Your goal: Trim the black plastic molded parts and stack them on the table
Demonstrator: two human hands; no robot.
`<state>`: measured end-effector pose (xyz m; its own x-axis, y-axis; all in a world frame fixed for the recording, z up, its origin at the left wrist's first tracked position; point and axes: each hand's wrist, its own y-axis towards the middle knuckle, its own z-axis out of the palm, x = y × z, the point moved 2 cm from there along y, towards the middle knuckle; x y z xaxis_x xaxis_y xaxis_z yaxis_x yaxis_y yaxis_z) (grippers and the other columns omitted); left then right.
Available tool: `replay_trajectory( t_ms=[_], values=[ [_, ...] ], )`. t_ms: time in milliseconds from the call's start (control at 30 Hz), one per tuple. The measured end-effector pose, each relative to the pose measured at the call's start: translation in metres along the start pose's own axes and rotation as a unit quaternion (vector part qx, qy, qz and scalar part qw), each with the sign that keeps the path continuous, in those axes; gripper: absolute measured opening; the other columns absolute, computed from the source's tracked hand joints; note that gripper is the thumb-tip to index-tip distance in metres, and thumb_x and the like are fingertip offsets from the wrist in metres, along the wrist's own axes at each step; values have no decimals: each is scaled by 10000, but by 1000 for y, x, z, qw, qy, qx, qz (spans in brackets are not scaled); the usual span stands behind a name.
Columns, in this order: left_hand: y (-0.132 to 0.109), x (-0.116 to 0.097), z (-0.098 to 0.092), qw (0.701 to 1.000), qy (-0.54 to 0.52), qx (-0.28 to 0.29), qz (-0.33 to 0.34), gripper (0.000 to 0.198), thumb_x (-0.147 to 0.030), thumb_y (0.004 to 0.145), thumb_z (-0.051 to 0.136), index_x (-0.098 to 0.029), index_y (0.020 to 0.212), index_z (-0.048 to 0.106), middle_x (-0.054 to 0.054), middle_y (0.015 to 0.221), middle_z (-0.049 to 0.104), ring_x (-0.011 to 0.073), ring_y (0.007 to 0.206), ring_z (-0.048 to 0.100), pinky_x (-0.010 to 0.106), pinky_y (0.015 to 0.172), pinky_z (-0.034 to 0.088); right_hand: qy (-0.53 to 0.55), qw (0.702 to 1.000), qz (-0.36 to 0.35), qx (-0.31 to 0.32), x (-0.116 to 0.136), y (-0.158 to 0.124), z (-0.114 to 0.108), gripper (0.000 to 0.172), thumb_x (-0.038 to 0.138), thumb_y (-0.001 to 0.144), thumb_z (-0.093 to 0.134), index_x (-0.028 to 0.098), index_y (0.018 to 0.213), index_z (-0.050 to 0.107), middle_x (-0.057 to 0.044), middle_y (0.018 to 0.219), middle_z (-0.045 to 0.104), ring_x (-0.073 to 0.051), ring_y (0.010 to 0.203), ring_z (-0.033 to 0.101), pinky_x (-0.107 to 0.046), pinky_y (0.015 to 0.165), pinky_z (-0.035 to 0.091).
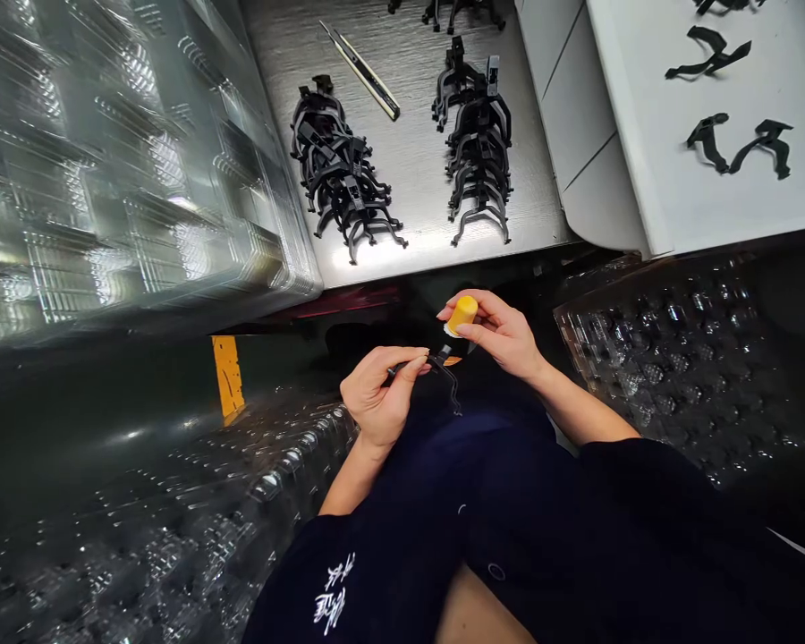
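Observation:
Pinched in my left hand [384, 389] is a black plastic clip [451, 383] with thin bent legs, which hangs to the right of the fingertips. My right hand [503, 335] grips a yellow cylinder [465, 310] with a whitish lower rim, just above the clip; what kind of tool it is I cannot make out. A small gap seems to lie between the cylinder and the clip. Both hands are in front of my dark blue clothing, below the table's front edge.
On the metal table [409, 170] lie a left row of black clips [339, 165], a right row of black clips [479, 148] and a utility knife [366, 76]. Stacked clear trays [127, 179] stand left. A white tray [684, 206] on the right holds several black parts. More clear trays [684, 367] sit lower right.

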<state>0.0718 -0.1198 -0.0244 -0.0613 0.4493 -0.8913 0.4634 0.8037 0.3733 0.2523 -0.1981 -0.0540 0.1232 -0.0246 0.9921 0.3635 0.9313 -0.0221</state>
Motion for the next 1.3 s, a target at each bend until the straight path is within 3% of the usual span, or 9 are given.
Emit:
replay_trajectory(
  t_ms=[133, 267, 400, 600, 700, 767, 900, 1067, 1300],
  values=[
    [0, -1, 1, 1000, 13, 10, 10, 97, -117, 896, 744, -203, 932, 770, -15, 814, 773, 97, 656, 708, 198, 639, 566, -12, 1000, -17, 15, 14, -5, 6, 375, 458, 943, 712, 217, 1213, 611, -75, 1142, 762, -215, 1071, 734, -339, 931, 610],
    [-3, -5, 0, 995, 57, 32, 69, 115, -113, 899, 740, -201, 970, 760, -14, 823, 779, 107, 698, 726, 194, 668, 576, -135, 984, -89, 78, 16, -6, 7, 302, 417, 998, 627, 208, 1216, 641, -91, 1155, 750, -221, 1063, 719, -365, 965, 593],
    [-5, -9, -1, 992, 65, 29, 102, 121, -102, 904, 728, -194, 980, 749, -8, 864, 790, 110, 734, 740, 188, 697, 581, -227, 969, -95, 28, 0, -1, -7, 295, 430, 987, 633, 196, 1163, 670, -96, 1078, 764, -233, 1015, 722, -399, 973, 584],
    [-1, -7, 1, 993, 63, 39, 92, 121, -98, 903, 726, -197, 970, 745, -16, 832, 781, 99, 698, 721, 178, 664, 569, -113, 989, -91, 33, 16, -8, 0, 330, 423, 997, 636, 211, 1249, 625, -78, 1141, 761, -211, 1052, 731, -346, 952, 598],
    [-2, -8, 1, 991, 74, 35, 108, 110, -103, 898, 735, -187, 968, 741, -10, 838, 783, 99, 713, 728, 172, 679, 570, -141, 977, -138, 86, 20, -10, 6, 258, 368, 1006, 625, 208, 1206, 661, -81, 1144, 757, -210, 1060, 720, -343, 973, 586],
    [-3, -10, 0, 990, 78, 34, 116, 114, -100, 900, 732, -187, 974, 739, -10, 848, 787, 101, 721, 733, 174, 687, 573, -183, 970, -141, 76, 13, -7, 3, 244, 367, 1004, 623, 209, 1180, 681, -82, 1123, 759, -215, 1047, 716, -359, 987, 578],
    [-3, -11, -2, 991, 70, 31, 111, 127, -104, 903, 732, -203, 982, 742, -14, 857, 791, 110, 718, 737, 193, 676, 579, -176, 982, -72, 11, -7, -3, -11, 332, 451, 974, 657, 215, 1207, 665, -78, 1104, 772, -226, 1035, 730, -389, 993, 583],
    [-1, -8, -2, 995, 32, 37, 91, 153, -81, 891, 733, -204, 981, 753, -18, 839, 786, 108, 704, 732, 189, 659, 577, -66, 997, -29, 26, -8, -7, -8, 354, 436, 947, 707, 224, 1221, 638, -68, 1141, 780, -210, 1058, 747, -351, 972, 604],
    [-1, -7, -3, 997, 12, 42, 58, 139, -101, 888, 744, -211, 968, 768, -21, 803, 773, 104, 662, 719, 183, 621, 567, -21, 999, -2, 35, -10, -8, -5, 365, 437, 926, 734, 225, 1205, 633, -70, 1138, 780, -213, 1069, 750, -346, 964, 609]
  ],
)
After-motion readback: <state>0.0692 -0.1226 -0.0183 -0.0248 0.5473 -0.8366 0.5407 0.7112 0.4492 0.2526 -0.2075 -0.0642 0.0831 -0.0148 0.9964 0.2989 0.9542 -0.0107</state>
